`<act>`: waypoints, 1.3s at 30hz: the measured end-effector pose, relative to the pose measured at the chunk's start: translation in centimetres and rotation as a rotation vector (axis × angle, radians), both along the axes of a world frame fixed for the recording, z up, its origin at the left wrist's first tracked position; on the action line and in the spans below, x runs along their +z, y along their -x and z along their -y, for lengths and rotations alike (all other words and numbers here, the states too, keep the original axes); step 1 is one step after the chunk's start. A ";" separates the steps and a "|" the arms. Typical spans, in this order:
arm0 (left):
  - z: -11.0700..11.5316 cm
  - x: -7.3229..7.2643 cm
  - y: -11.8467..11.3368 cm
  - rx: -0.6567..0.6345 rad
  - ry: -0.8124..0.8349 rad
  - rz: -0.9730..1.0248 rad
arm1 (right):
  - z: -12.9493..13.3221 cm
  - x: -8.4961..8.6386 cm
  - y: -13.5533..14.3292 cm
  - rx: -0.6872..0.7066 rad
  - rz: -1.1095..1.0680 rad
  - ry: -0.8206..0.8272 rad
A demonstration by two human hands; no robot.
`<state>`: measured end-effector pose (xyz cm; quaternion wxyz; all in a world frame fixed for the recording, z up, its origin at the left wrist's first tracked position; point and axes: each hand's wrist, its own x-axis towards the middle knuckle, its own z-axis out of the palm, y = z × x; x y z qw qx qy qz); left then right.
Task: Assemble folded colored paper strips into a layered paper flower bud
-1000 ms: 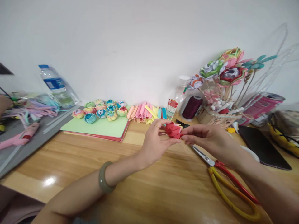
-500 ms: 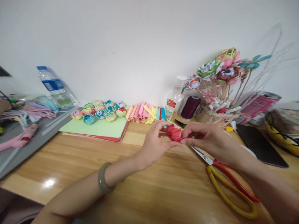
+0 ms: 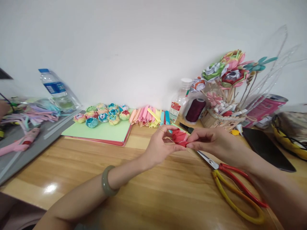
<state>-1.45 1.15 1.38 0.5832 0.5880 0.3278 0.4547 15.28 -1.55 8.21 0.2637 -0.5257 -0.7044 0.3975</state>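
Note:
Between my two hands is a small red folded paper piece (image 3: 179, 137), held above the wooden table (image 3: 148, 185). My left hand (image 3: 161, 145) grips its left side with thumb and fingers. The fingertips of my right hand (image 3: 203, 139) pinch its right edge. Scissors (image 3: 236, 188) with red and yellow handles lie just below my right hand, blades pointing up and left. Behind my hands are folded paper strips (image 3: 146, 116) in orange, pink, yellow and blue. Several paper flowers (image 3: 103, 117) sit on green paper (image 3: 96, 133) to the left.
A clear bottle (image 3: 178, 102), a dark thread spool (image 3: 195, 110) and a basket (image 3: 220, 122) of paper flowers stand by the wall. A black phone (image 3: 268, 148) lies at the right. At the left, a water bottle (image 3: 56, 89) stands by a grey board (image 3: 45, 143).
Both hands keep hold of the red paper piece, which has shifted and tilted slightly. The fingers of my right hand have moved a little around its edge.

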 end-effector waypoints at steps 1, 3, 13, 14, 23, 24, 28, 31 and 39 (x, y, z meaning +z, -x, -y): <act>0.0 0.0 0.0 -0.007 0.003 0.001 | 0.0 0.0 0.1 -0.013 -0.006 0.005; 0.0 0.0 0.0 -0.017 -0.004 0.002 | 0.0 0.0 0.3 -0.036 -0.010 0.016; -0.5 -0.5 0.1 -0.031 0.042 0.061 | -0.3 -0.5 -0.3 0.012 -0.068 0.024; -0.6 -0.5 0.1 -0.032 0.051 0.077 | -0.4 -0.5 -0.5 0.032 -0.078 0.039; -0.6 -0.4 0.2 -0.028 0.066 0.038 | -0.4 -0.3 -0.2 -0.043 -0.041 0.096; -0.6 -0.4 0.2 -0.030 0.069 0.035 | -0.4 -0.3 -0.1 -0.044 -0.034 0.084; -0.6 -0.4 0.2 -0.057 0.074 0.052 | -0.5 -0.3 -0.1 -0.045 0.018 0.039; -0.6 -0.4 0.2 -0.072 0.081 0.068 | -0.4 -0.4 -0.1 -0.057 0.054 0.040; -0.4 -0.2 0.1 -0.053 0.112 0.061 | -0.3 -0.7 0.2 -0.078 0.015 0.050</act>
